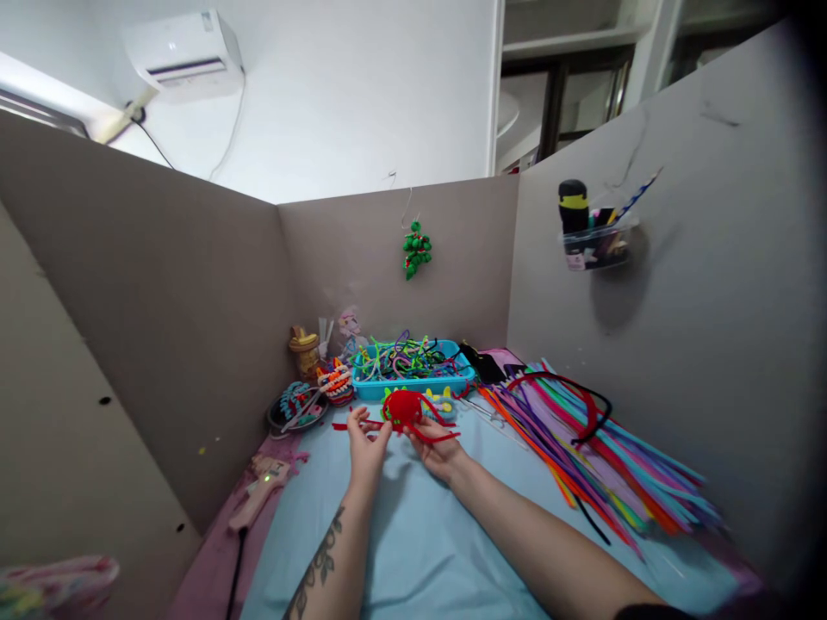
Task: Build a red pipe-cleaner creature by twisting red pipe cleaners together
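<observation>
A round red pipe-cleaner figure [401, 408] with long red strands is held up between my two hands, above the pale blue cloth. My left hand [368, 433] pinches its left side with thumb and fingers, near a red strand that sticks out leftward. From the right and below, my right hand [435, 448] closes its fingers on the body, with strands passing over it. Small yellow-green bits show behind the red body; whether they belong to it I cannot tell.
A blue tray [413, 389] heaped with pipe-cleaner scraps stands at the back. Bundles of coloured pipe cleaners [581, 448] lie on the right, beside scissors [486, 412]. On the left are a pink glue gun [258, 492] and a dark bowl [279, 424]. Grey panels [388, 293] surround the table.
</observation>
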`<action>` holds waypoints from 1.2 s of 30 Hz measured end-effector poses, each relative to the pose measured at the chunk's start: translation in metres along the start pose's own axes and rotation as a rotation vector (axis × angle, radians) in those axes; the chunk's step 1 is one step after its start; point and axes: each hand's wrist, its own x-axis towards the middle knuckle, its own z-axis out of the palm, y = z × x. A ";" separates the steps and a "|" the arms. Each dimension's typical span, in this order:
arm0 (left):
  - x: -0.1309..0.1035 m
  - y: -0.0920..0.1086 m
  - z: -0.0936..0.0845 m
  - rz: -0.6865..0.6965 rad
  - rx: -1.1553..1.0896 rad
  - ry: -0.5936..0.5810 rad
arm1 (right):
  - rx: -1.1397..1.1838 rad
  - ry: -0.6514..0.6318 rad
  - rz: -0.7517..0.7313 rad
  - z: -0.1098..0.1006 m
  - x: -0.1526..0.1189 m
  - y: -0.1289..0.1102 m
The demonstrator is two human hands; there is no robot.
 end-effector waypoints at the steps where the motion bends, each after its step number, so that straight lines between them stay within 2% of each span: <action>1: -0.001 -0.001 0.001 0.072 0.068 0.007 | -0.008 0.016 0.000 0.000 0.000 0.001; 4: -0.005 -0.001 0.003 0.119 0.139 -0.127 | -0.047 0.001 -0.026 0.003 -0.001 0.002; 7: -0.008 0.004 0.006 0.047 0.082 -0.235 | -0.121 -0.017 -0.036 0.006 -0.004 0.003; 10: -0.008 0.008 0.007 -0.081 -0.021 -0.306 | -0.228 -0.010 -0.021 0.010 -0.008 0.004; 14: -0.004 0.007 0.003 -0.268 -0.165 -0.314 | -0.299 -0.114 -0.104 0.011 -0.009 0.009; 18: 0.000 0.002 0.000 -0.349 -0.279 -0.263 | -0.369 -0.071 -0.171 0.010 -0.008 0.014; 22: 0.001 0.000 0.000 -0.255 -0.251 -0.204 | -0.514 -0.015 -0.373 0.012 -0.011 0.015; 26: 0.000 -0.002 0.001 -0.073 0.011 -0.235 | -0.618 -0.065 -0.475 0.019 -0.014 0.013; 32: -0.003 -0.001 -0.002 0.353 0.560 -0.183 | -0.567 0.030 -0.515 0.015 -0.012 0.007; 34: -0.004 0.002 -0.003 0.414 0.618 -0.147 | -0.510 0.062 -0.488 0.013 -0.010 0.006; 36: -0.004 0.003 -0.003 0.411 0.572 -0.116 | -0.434 0.089 -0.447 0.012 -0.009 0.004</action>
